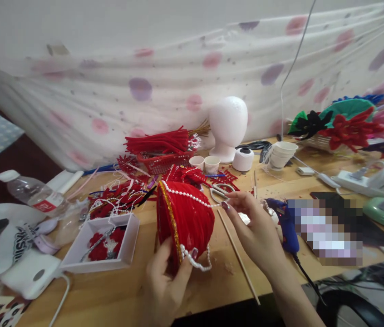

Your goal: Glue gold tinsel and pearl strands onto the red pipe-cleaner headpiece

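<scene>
A red velvet cap (197, 222) with gold braid along its rim is tilted above the table in front of me. My left hand (169, 279) grips its lower rim, thumb outside and fingers partly hidden inside. A string of white pearl beads (190, 196) runs from the upper rim across the red cloth. Its far end lies between the thumb and fingers of my right hand (255, 222), just right of the cap. More white beads loop down from the rim beside my left thumb. Silver-handled scissors (219, 194) lie behind my right fingertips.
Right of my right hand lies a blue glue gun (285, 225), with a thin wooden stick (238, 256) nearer. A white box (101, 268) stands left. Behind are a white foam head (228, 120), paper cups (211, 164) and a red basket (164, 163). A plastic bottle (30, 190) is far left.
</scene>
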Demonstrator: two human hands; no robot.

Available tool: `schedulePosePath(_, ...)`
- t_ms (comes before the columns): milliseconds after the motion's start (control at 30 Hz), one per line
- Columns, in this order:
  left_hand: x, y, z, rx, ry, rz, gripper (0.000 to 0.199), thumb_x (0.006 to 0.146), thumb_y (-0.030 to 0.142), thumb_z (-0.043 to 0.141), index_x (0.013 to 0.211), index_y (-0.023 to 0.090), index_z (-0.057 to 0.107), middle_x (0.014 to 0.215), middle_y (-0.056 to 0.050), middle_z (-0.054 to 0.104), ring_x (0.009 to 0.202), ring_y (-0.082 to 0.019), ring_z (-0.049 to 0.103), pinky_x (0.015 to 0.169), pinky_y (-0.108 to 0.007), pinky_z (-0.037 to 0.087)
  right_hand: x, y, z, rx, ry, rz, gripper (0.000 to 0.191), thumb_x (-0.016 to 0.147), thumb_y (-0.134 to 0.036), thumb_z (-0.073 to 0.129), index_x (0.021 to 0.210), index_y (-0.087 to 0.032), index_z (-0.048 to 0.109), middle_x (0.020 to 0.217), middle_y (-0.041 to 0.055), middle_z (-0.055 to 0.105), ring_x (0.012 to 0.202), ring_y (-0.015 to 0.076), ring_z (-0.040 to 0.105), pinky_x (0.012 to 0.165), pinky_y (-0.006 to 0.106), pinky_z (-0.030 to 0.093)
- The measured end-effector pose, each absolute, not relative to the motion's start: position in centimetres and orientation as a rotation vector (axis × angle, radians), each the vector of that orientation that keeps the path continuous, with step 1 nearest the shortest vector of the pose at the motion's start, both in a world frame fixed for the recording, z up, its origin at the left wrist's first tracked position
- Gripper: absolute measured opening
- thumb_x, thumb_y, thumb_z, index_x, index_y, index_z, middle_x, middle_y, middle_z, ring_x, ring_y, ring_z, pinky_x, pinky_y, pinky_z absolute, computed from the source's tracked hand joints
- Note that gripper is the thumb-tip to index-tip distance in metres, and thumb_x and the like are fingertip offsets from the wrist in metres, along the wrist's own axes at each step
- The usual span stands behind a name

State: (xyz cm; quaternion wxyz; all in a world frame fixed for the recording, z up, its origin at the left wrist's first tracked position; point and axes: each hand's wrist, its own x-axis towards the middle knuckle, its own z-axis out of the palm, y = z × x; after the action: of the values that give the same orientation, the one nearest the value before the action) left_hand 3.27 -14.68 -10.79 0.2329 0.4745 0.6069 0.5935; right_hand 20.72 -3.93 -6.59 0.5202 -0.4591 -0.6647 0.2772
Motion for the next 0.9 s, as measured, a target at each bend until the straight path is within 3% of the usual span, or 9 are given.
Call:
schedulePosePath(167, 1.1, -13.9, -9.4, 1.556, 1.798, 1.500, 0.029, 0.091, 0.041, 0.068, 0.112, 0.024, 0.079, 0.101, -0.004, 0.083, 0.090, -0.020, 0.077, 0.078, -0.024, 0.062, 21.2, -4.1, -7.5, -1.150, -1.603, 0.649, 0.020, 0.097, -0.039, 0.058, 0.097, -0.023, 0.070, 0.095, 0.0088, 0.078, 0.088, 0.0260, 0.074, 0.078, 0.041, 0.059)
schedulePosePath(233, 1.0, -14.0, -9.7, 1.613, 1.818, 1.473, 0.029, 0.092, 0.042, 0.067, 0.113, 0.026, 0.079, 0.102, -0.003, 0.083, 0.092, -0.020, 0.077, 0.080, -0.023, 0.061, 21.3, -4.3, -7.7, -1.159, -1.636, 0.687, 0.022, 0.096, -0.040, 0.059, 0.103, -0.023, 0.070, 0.099, 0.0094, 0.077, 0.086, 0.0252, 0.073, 0.076, 0.041, 0.060)
schedulePosePath(367, 2.3, -15.0, -10.7, 1.472, 1.861, 1.571, 0.035, 0.092, 0.048, 0.066, 0.112, 0.022, 0.079, 0.104, -0.005, 0.082, 0.093, -0.021, 0.076, 0.083, -0.025, 0.059, 20.8, -3.8, -8.0, -1.043, -1.754, 0.791, 0.035, 0.101, -0.041, 0.053, 0.130, -0.023, 0.063, 0.133, 0.0137, 0.069, 0.116, 0.0270, 0.070, 0.092, 0.044, 0.062)
schedulePosePath(467, 3.5, -15.7, -11.1, 1.256, 1.889, 1.693, 0.040, 0.089, 0.054, 0.070, 0.107, 0.019, 0.079, 0.103, -0.007, 0.082, 0.093, -0.022, 0.074, 0.084, -0.027, 0.058, 20.6, -3.6, -8.2, -0.972, -1.825, 0.827, 0.034, 0.102, -0.035, 0.048, 0.131, -0.025, 0.063, 0.141, 0.0133, 0.066, 0.130, 0.0272, 0.064, 0.098, 0.046, 0.060)
schedulePosePath(567, 3.5, -15.7, -10.8, 1.142, 1.765, 1.763, 0.042, 0.089, 0.055, 0.070, 0.109, 0.019, 0.078, 0.098, -0.006, 0.082, 0.089, -0.021, 0.075, 0.081, -0.025, 0.060, 21.9, -4.4, -8.6, -1.053, -1.775, 0.748, 0.028, 0.099, -0.035, 0.055, 0.122, -0.024, 0.067, 0.129, 0.0122, 0.073, 0.120, 0.0285, 0.070, 0.098, 0.049, 0.059)
schedulePosePath(667, 2.3, -15.1, -10.3, 1.173, 1.612, 1.782, 0.033, 0.086, 0.049, 0.076, 0.100, 0.019, 0.080, 0.086, -0.004, 0.081, 0.078, -0.017, 0.075, 0.072, -0.020, 0.060, 24.5, -5.9, -9.1, -1.211, -1.658, 0.695, 0.024, 0.094, -0.043, 0.064, 0.106, -0.023, 0.073, 0.105, 0.0101, 0.080, 0.098, 0.0286, 0.076, 0.087, 0.045, 0.062)
schedulePosePath(800, 1.2, -14.2, -9.5, 0.933, 1.447, 2.031, 0.039, 0.078, 0.040, 0.086, 0.112, 0.024, 0.079, 0.105, -0.002, 0.081, 0.092, -0.014, 0.074, 0.088, -0.019, 0.059, 26.8, -7.5, -9.5, -1.277, -1.525, 0.743, 0.029, 0.095, -0.048, 0.062, 0.096, -0.022, 0.074, 0.088, 0.0076, 0.078, 0.078, 0.0237, 0.077, 0.068, 0.032, 0.062)
schedulePosePath(900, 1.5, -14.0, -8.4, 0.826, 1.376, 2.166, 0.046, 0.073, 0.039, 0.091, 0.115, 0.028, 0.078, 0.105, 0.000, 0.082, 0.090, -0.013, 0.075, 0.086, -0.021, 0.061, 26.6, -8.2, -9.1, -1.273, -1.485, 0.711, 0.029, 0.096, -0.047, 0.060, 0.096, -0.022, 0.074, 0.066, 0.0011, 0.068, 0.058, 0.0181, 0.068, 0.054, 0.026, 0.056)
